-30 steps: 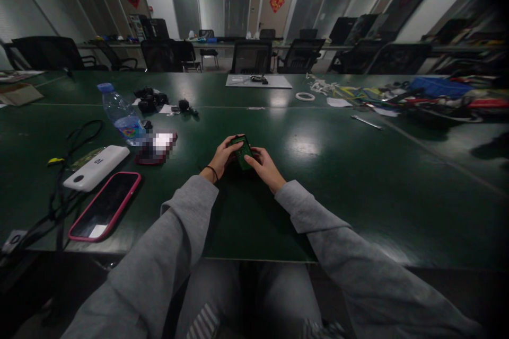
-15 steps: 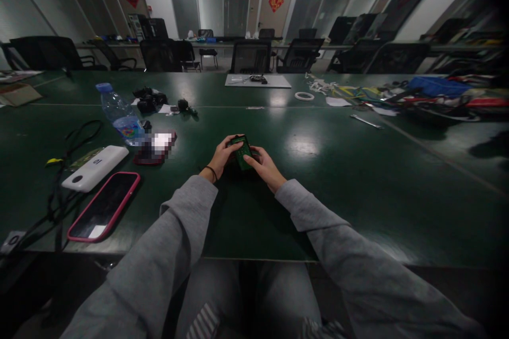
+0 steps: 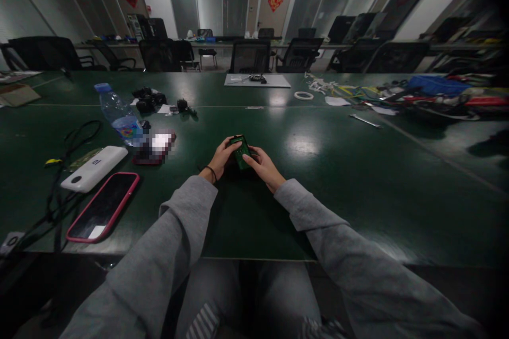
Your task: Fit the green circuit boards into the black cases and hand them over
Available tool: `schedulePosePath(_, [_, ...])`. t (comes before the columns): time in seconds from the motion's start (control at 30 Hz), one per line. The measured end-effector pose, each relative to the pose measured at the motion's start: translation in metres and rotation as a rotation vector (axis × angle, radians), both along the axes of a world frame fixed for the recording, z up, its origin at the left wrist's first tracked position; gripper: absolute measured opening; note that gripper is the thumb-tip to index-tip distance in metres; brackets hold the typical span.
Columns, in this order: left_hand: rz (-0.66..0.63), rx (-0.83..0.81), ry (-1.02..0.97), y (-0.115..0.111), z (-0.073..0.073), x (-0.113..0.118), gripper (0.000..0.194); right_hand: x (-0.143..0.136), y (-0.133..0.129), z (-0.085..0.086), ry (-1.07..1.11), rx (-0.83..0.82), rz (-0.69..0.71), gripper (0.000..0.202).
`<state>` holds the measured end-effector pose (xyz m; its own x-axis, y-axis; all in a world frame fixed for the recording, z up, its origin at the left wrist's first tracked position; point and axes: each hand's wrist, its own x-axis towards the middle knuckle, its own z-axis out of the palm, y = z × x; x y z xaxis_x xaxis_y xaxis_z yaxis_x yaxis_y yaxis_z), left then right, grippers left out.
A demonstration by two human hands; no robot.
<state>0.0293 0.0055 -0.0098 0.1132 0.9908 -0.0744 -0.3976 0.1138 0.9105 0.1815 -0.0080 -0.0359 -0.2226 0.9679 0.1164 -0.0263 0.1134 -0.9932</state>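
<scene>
A small green device [image 3: 240,158] with a dark rim is held between both hands above the green table [image 3: 342,185]. My left hand [image 3: 221,160] grips its left side, thumb lying across the upper face. On the lower right, my right hand [image 3: 265,166] is closed round the device, with its thumb on the front. The fingers behind the device are hidden. What its face shows is too small to read.
At the left are a pink-edged phone [image 3: 104,206], a white power bank [image 3: 95,168], a plastic bottle [image 3: 119,116], a blurred-out red-edged phone [image 3: 156,148] and black cords. A wrench [image 3: 365,121] and piled cables [image 3: 397,96] lie at the right.
</scene>
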Motion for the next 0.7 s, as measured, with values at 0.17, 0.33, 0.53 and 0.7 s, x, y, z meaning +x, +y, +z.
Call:
schedulePosePath(0.17, [-0.008, -0.008, -0.024, 0.0002, 0.0002, -0.0003, 0.040, 0.0002, -0.0034, 0.0033, -0.017, 0.009, 0.050, 0.062])
schedulePosePath(0.33, [-0.030, 0.002, -0.039, 0.0006, -0.0005, -0.0006, 0.042, 0.0002, -0.0032, 0.0034, -0.033, 0.012, 0.044, 0.062])
schedulePosePath(0.53, [-0.038, -0.004, -0.034, 0.0018, -0.0006, -0.0005, 0.047, 0.0006, -0.0015, 0.0003, -0.028, 0.012, 0.048, 0.064])
schedulePosePath(0.7, [-0.033, -0.011, -0.054, 0.0036, -0.0013, -0.0001, 0.048, 0.0013, -0.0002, -0.0023, 0.038, -0.008, 0.073, 0.071])
